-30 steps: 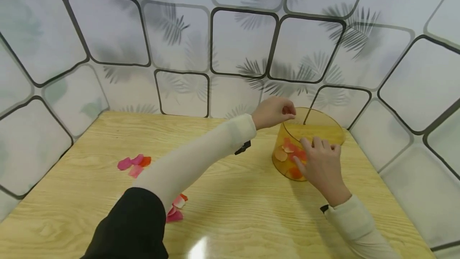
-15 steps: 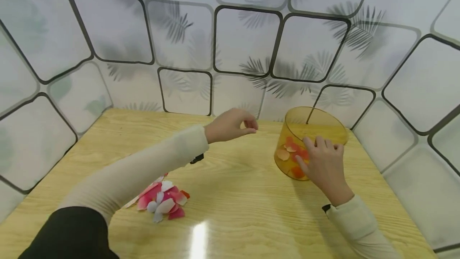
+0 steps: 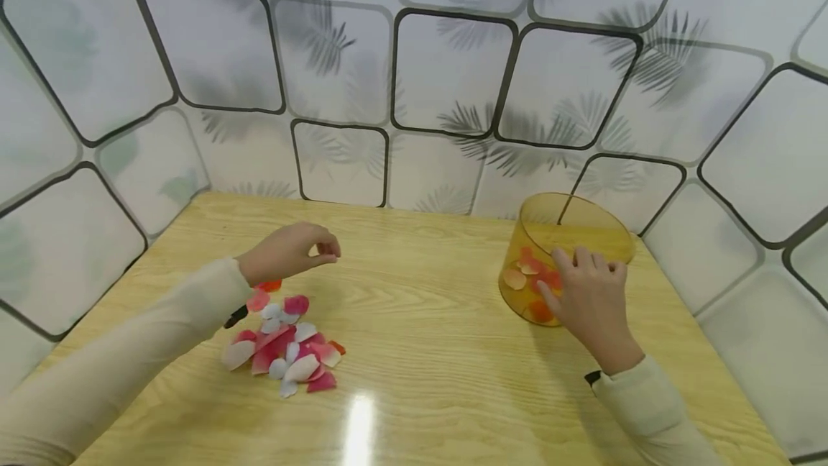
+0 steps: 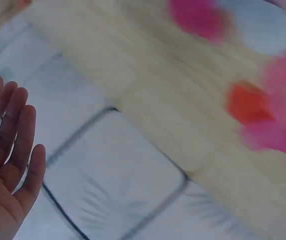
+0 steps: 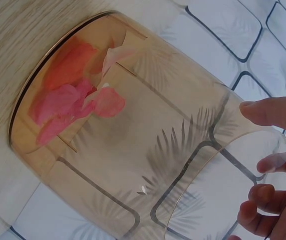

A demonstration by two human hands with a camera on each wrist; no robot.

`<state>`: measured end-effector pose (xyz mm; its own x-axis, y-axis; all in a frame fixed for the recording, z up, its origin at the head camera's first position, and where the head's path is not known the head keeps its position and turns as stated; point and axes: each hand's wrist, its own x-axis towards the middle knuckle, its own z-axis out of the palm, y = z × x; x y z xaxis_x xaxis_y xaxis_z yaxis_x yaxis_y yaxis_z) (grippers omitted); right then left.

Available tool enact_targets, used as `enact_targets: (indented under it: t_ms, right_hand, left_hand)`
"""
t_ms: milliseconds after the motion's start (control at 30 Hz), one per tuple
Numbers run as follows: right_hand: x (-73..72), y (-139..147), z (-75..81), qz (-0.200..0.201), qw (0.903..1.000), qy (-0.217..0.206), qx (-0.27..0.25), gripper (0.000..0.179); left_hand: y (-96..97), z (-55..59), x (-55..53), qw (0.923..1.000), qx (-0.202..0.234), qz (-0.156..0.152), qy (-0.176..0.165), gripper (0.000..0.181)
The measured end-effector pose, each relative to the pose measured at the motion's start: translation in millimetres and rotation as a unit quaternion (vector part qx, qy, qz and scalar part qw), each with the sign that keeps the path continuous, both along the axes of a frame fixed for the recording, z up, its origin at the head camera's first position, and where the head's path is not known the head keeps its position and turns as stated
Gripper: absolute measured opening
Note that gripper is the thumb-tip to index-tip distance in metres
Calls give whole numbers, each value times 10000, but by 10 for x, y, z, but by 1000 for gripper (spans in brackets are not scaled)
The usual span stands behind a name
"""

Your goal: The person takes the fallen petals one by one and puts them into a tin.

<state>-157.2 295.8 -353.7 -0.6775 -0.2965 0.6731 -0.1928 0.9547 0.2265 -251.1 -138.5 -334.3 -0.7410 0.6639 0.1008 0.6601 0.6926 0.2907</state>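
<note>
My left hand [image 3: 291,252] hovers over the left part of the table, fingers loosely bent and nothing between them. Below it lies a loose pile of flower petals [image 3: 284,354] in pink, white and red. The left wrist view shows the palm and relaxed fingers, with blurred petals [image 4: 248,102] off to the side. A clear amber cylindrical container [image 3: 515,254] stands upright at the right. Its near rim is gripped by my right hand [image 3: 591,300], fingers hooked over the edge and thumb [image 5: 264,111] outside. Red, pink and pale petals [image 5: 62,102] lie at its bottom.
The light wood table [image 3: 420,293] ends at a pale patterned backdrop [image 3: 446,78] behind and at both sides. A bright reflection [image 3: 359,430] shows near the front edge.
My left hand has moved left from above the container's rim to over the petals, uncovering more of the pile. The right hand and the container have stayed in place.
</note>
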Motion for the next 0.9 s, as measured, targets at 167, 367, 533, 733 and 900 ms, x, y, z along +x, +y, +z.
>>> enact_targets:
  t_ms: [167,367,533,733,900]
  right_hand:
    - [24,14,8,-17,10000,-2,-60,48]
    - [12,-17,19,52,10000,-14,-44,47]
    - [9,-11,16,64,10000,6,-6,48]
    - [3,-3,1,82,10000,34,-30,48]
    - [-9,-6,-5,96,9999,76,-44,47]
  left_hand:
    - [-466,-197,-90,9975,-511,493,-47,7]
    - [-893,-411,-121,9914,-966,859,-194,12]
    - [-1036,-536,-185,9889,-1072,926,-451,15]
    - [-1093,-613,-255,9889,-1059,707,-761,14]
    - [-1074,-612,-288,9886,-1078,691,-794,12]
